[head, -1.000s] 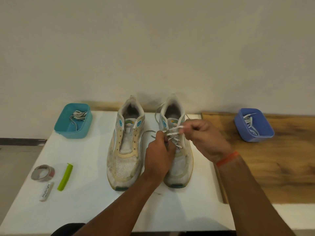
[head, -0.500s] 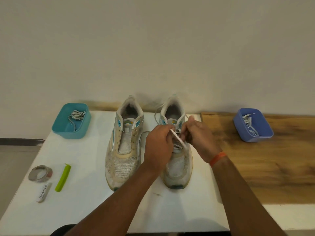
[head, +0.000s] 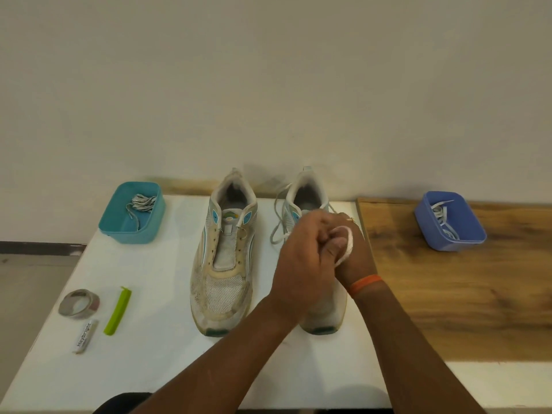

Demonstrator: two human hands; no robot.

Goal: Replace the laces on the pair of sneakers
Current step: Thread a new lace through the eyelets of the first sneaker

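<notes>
Both hands meet over the laced sneaker (head: 324,312) near the desk's (head: 155,339) back edge: the left hand (head: 301,258) and right hand (head: 354,252) curl their fingers around the white lace (head: 346,246). Keep tension even while drawing it through; avoid dragging the shoe.

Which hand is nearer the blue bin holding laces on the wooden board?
Right. The right hand is over the right sneaker, on the side toward the blue bin. The left hand is clasped against it on the far side.
</notes>
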